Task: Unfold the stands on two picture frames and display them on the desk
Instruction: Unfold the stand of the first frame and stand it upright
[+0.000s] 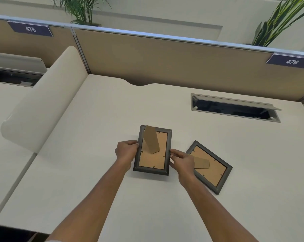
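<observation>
A dark-framed picture frame (151,161) is held back side up over the middle of the desk, its brown cardboard stand (151,139) swung out from the backing. My left hand (126,151) grips its left edge and my right hand (181,162) grips its right edge. A second dark picture frame (215,170) lies face down on the desk to the right, turned at an angle. Its cardboard stand (201,162) lies flat against the backing, partly hidden behind my right hand.
The pale desk (95,172) has an open cable slot (235,109) at the back right and a notch at its rear edge. A tan partition (165,62) stands behind. A curved white divider (43,105) rises at the left. Plants show beyond the partition.
</observation>
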Motion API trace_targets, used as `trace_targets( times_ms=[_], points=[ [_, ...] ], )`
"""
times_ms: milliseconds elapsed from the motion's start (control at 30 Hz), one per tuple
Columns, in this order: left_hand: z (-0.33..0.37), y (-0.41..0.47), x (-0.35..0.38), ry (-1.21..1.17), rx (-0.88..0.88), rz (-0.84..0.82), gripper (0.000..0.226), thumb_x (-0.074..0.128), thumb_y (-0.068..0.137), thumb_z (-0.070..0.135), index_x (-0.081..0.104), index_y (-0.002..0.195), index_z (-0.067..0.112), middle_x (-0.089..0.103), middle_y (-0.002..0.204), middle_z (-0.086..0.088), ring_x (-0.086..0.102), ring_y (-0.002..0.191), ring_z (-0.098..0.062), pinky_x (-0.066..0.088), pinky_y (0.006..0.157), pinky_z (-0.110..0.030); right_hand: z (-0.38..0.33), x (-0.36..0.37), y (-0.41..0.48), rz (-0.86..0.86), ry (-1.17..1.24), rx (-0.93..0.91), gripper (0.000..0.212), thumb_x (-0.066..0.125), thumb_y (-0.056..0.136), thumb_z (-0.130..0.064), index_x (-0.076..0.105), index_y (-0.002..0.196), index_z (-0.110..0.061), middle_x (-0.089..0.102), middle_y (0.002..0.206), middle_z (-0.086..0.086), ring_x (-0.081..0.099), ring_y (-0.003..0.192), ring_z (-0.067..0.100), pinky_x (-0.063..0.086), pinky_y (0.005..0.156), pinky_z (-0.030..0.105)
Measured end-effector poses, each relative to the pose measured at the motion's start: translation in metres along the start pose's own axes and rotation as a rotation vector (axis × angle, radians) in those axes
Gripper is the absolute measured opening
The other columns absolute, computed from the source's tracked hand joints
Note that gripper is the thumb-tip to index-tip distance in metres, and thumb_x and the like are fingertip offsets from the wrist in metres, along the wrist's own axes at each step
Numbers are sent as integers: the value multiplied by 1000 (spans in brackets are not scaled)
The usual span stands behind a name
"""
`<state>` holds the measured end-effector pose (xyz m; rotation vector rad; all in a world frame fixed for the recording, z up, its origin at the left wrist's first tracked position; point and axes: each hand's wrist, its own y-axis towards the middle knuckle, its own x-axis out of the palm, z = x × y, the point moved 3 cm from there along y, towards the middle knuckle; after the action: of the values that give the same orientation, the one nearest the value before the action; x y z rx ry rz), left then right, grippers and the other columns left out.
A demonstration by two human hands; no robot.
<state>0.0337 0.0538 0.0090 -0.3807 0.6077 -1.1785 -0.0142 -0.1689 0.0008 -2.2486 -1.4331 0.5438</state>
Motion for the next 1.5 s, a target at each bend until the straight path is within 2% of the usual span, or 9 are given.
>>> trace_targets(
  times_ms=[233, 367, 600, 733, 867, 1033, 1133, 1333, 1500],
  points=[
    [10, 8, -3, -166, 0, -75, 15, 76, 87, 10, 77, 102, 7, 77, 102, -12, 74, 97, -28, 62, 87, -42, -12, -5, 8, -80, 139, -89, 21, 66, 92, -1, 76, 111, -1, 77, 107, 11, 72, 105, 26, 60, 94, 41],
    [16, 9, -4, -215, 4, -88, 20, 76, 87, 11, 74, 103, 0, 74, 100, -16, 71, 92, -28, 59, 77, -32, -22, -10, 8, -146, 87, -180, 27, 60, 95, 0, 73, 118, -3, 75, 113, 7, 69, 103, 16, 58, 73, 19],
    [23, 2, -4, -297, -13, -89, 9, 68, 86, 6, 72, 85, -2, 65, 83, -15, 61, 72, -24, 55, 67, -30, -28, -10, 10, -151, 21, -305, 29, 76, 86, -9, 77, 114, -11, 78, 107, 1, 68, 89, 2, 46, 63, 12],
    [19, 0, -3, -343, 20, -130, 8, 65, 86, 6, 71, 83, 1, 65, 81, -11, 62, 74, -24, 53, 70, -32, -28, -8, 12, -129, -1, -359, 21, 77, 86, -15, 80, 106, -16, 80, 102, 1, 72, 93, 11, 52, 75, 23],
    [12, 3, 0, -298, 78, -125, 19, 68, 89, 23, 66, 79, 8, 72, 87, -9, 68, 82, -22, 57, 81, -36, -29, -6, 14, -105, -62, -404, 20, 77, 85, -17, 81, 105, -14, 80, 102, 0, 73, 102, 14, 57, 94, 34],
    [-1, 9, -4, -200, 61, -94, 36, 70, 70, 53, 68, 71, 17, 76, 102, -14, 69, 93, -27, 52, 100, -49, -27, -1, 15, -71, -127, -436, 24, 77, 86, -21, 79, 109, -14, 79, 104, -1, 72, 100, 13, 58, 92, 35],
    [-6, 11, -2, -198, 33, -88, 34, 68, 69, 53, 70, 71, 19, 79, 95, -7, 71, 102, -30, 53, 100, -46, -28, 2, 13, -77, -134, -440, 25, 75, 87, -20, 78, 111, -12, 77, 104, -1, 69, 101, 10, 55, 91, 31],
    [-12, 9, -2, -208, 32, -62, 36, 67, 68, 55, 61, 68, 19, 76, 100, -15, 68, 89, -24, 54, 88, -44, -29, 7, 13, -76, -182, -462, 31, 73, 89, -23, 74, 118, -13, 73, 101, 6, 67, 90, -6, 52, 89, 26],
    [-12, 10, 0, -195, 33, -52, 43, 66, 72, 57, 64, 78, 14, 76, 97, -12, 72, 99, -31, 56, 97, -53, -29, 8, 12, -88, -239, -482, 36, 69, 92, -26, 70, 125, -12, 71, 105, -2, 66, 99, 2, 54, 93, 29]
  ],
)
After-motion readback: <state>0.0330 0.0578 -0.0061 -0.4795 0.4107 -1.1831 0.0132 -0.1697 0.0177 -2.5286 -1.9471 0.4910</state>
